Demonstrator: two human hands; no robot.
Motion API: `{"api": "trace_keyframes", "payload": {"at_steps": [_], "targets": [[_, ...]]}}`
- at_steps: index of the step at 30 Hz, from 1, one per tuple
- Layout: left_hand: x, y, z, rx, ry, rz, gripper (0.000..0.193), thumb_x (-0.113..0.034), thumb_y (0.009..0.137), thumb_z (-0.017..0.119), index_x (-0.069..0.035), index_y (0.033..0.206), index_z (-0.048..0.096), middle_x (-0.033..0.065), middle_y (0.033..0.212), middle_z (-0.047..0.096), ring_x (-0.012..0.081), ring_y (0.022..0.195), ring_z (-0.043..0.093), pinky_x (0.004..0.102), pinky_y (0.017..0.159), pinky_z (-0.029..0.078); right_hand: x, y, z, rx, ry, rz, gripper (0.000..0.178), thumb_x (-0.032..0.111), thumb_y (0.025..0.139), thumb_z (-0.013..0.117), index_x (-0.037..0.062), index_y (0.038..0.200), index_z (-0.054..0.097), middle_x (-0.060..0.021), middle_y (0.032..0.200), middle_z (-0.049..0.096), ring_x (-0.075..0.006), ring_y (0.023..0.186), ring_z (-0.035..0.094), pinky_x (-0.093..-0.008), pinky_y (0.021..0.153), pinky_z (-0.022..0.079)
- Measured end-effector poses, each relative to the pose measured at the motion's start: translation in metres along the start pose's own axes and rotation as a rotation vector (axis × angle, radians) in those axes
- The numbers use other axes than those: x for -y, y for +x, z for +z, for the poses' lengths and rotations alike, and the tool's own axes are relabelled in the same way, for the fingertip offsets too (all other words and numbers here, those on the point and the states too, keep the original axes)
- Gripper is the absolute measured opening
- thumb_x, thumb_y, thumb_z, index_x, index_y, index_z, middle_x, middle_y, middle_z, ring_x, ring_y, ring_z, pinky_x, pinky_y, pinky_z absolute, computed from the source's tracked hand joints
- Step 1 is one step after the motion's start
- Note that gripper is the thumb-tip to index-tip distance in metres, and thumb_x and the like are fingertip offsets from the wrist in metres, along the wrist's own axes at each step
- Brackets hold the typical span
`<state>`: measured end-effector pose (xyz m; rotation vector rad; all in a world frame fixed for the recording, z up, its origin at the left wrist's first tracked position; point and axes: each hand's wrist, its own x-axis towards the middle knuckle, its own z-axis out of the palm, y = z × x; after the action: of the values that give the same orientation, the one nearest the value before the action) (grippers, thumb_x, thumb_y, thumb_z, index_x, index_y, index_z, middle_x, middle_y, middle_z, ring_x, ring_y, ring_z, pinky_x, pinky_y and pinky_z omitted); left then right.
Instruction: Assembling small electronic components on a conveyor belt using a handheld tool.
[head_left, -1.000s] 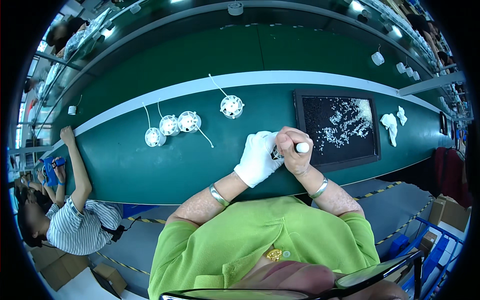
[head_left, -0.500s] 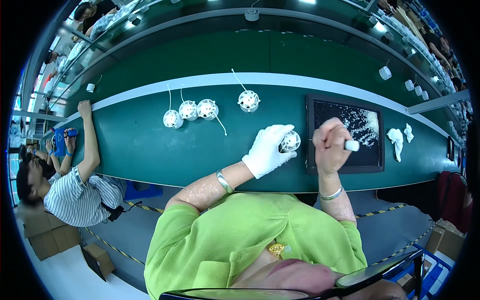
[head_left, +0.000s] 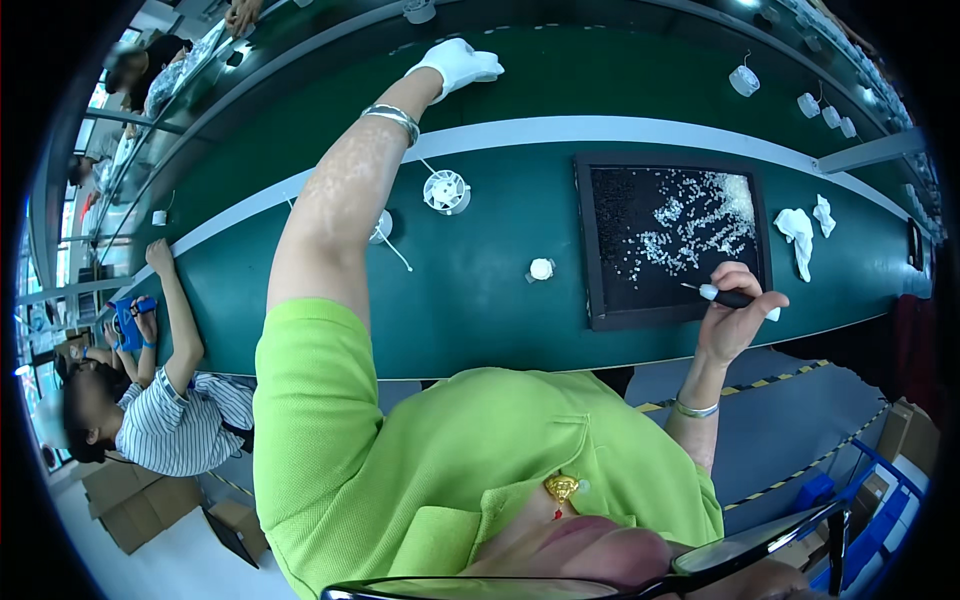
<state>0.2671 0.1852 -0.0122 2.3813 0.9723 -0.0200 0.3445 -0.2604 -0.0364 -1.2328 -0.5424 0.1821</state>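
Note:
My left hand, in a white glove, reaches out over the dark green strip beyond the pale rail, its fingers stretched to the right with nothing visible in them. My right hand, bare, grips a screwdriver with a black and white handle over the near right corner of a black tray. The tip points left. Small whitish pieces lie scattered in the tray. A small round white part sits on the green table. One white wheel-like part with a cord stands farther left; another is partly behind my left arm.
Crumpled white cloths lie right of the tray. Several white corded parts stand on the far strip. A metal post rises at the right. At the far left, a person in a striped shirt rests an arm on the table.
My left hand has left the white wheel-like part and moved far forward and left. My right hand has moved right and down, turning the screwdriver into view. The whole view has shifted.

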Motion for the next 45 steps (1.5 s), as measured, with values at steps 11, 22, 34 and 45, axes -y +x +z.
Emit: {"api": "trace_keyframes", "payload": {"at_steps": [11, 22, 34, 45], "targets": [[-0.038, -0.154, 0.008, -0.716, -0.476, 0.388, 0.031, -0.019, 0.085, 0.069, -0.001, 0.11, 0.065, 0.0121, 0.101, 0.067, 0.0165, 0.09, 0.063, 0.0292, 0.083, 0.05, -0.013, 0.004, -0.012, -0.232, 0.076, 0.043, 0.037, 0.026, 0.098, 0.053, -0.0007, 0.073, 0.055, -0.0116, 0.077, 0.059, -0.0074, 0.055, 0.041, -0.0203, 0.049, 0.031], [0.01, -0.229, 0.124, -0.718, -0.35, 0.013, 0.086, -0.023, 0.072, 0.081, 0.004, 0.138, 0.032, 0.0223, 0.134, 0.039, 0.0314, 0.121, 0.046, 0.0398, 0.101, 0.039, -0.019, -0.002, -0.014, -0.175, -0.366, 0.094, 0.029, 0.02, 0.089, 0.068, -0.0031, 0.072, 0.065, -0.002, 0.069, 0.061, -0.0069, 0.065, 0.052, -0.0225, 0.061, 0.042], [0.013, -0.207, 0.116, -0.622, -0.153, 0.135, 0.076, -0.02, 0.073, 0.079, 0.005, 0.135, 0.041, 0.0209, 0.129, 0.052, 0.029, 0.115, 0.055, 0.0361, 0.101, 0.041, -0.028, -0.005, -0.012, -0.148, -0.331, 0.042, 0.029, 0.02, 0.087, 0.07, -0.003, 0.07, 0.065, -0.0023, 0.067, 0.06, -0.0069, 0.063, 0.052, -0.0227, 0.058, 0.041], [0.015, -0.208, 0.118, -0.632, -0.17, 0.154, 0.069, -0.017, 0.075, 0.077, 0.004, 0.132, 0.045, 0.0188, 0.119, 0.058, 0.0248, 0.105, 0.06, 0.0343, 0.093, 0.047, -0.027, -0.006, -0.006, -0.097, -0.539, -0.121, 0.026, 0.015, 0.085, 0.071, -0.0035, 0.068, 0.062, -0.0037, 0.066, 0.061, -0.008, 0.059, 0.052, -0.024, 0.054, 0.041]]}}
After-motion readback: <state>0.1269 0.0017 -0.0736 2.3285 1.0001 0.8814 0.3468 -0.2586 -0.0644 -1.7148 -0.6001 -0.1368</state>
